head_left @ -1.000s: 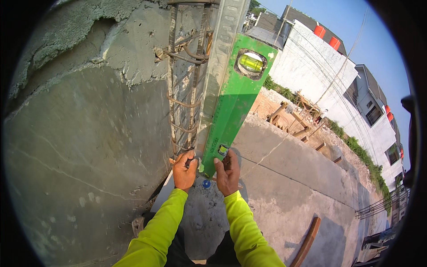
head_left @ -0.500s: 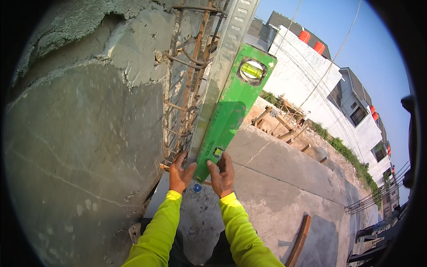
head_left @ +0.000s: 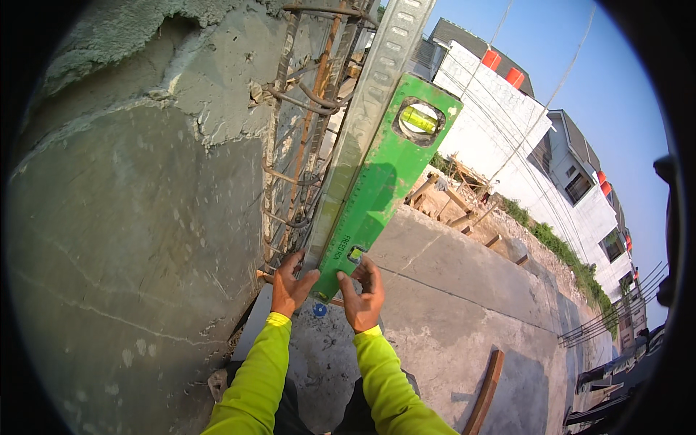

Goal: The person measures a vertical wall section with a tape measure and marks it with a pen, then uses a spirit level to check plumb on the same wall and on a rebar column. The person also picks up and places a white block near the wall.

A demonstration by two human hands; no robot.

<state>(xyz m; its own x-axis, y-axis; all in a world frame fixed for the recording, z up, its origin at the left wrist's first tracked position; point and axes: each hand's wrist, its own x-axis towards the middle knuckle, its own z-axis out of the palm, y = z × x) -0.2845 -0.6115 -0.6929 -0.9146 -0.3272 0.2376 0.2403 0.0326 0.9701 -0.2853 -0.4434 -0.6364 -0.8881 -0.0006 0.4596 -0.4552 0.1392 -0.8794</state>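
A green spirit level (head_left: 370,196) stands upright, slightly tilted in the picture, along a grey perforated metal channel (head_left: 380,80). Yellow-green vials show near its top and lower end. My right hand (head_left: 362,293) grips the level's lower right edge, thumb on its face and fingers behind. On the other side, my left hand (head_left: 291,286) is closed round the bottom of the metal channel, its thumb reaching toward the level's lower corner. Just left of the channel rises a cage of rusty rebar (head_left: 297,130) with bent ties.
A plastered wall (head_left: 138,225) fills the left side. Below lies a concrete floor (head_left: 449,304) with a wooden strip (head_left: 484,391) on it. A small blue disc (head_left: 319,309) lies under the level. Thin rods (head_left: 616,312) jut in at right; white buildings (head_left: 500,116) stand beyond.
The level and channel appear slightly farther right at their upper ends, and the view has shifted a little. Both hands keep their holds.
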